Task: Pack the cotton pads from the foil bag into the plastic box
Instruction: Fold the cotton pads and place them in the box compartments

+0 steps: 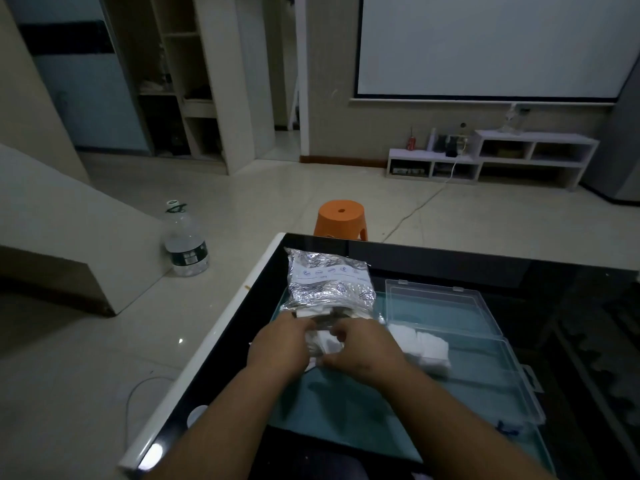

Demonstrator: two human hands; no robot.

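Dark glass table with a teal mat on it; all the work happens on the mat, dim light.

Both hands meet at the near, open end of the foil bag. The right hand has thumb and fingers curled round a small stack of white cotton pads, drawing them from the mouth. The left hand is curled at the bag's edge, probably holding the foil so the bag does not slide as the pads come out. Too dark to tell whether it also grips some pads.

The bag lies flat with its mouth toward the person, so the pull is short.

Just right of the hands sits the plastic box, clear, with its lid laid open and flat. A batch of pads lies in its near-left corner. It is close beside the bag, so each transfer is a short sideways move. Judged partway through: the bag looks bulky, so more pads remain inside.

Past the table edge stands an orange stool, with a water bottle on the floor to the left. Far wall: a low shelf unit under a projection screen.
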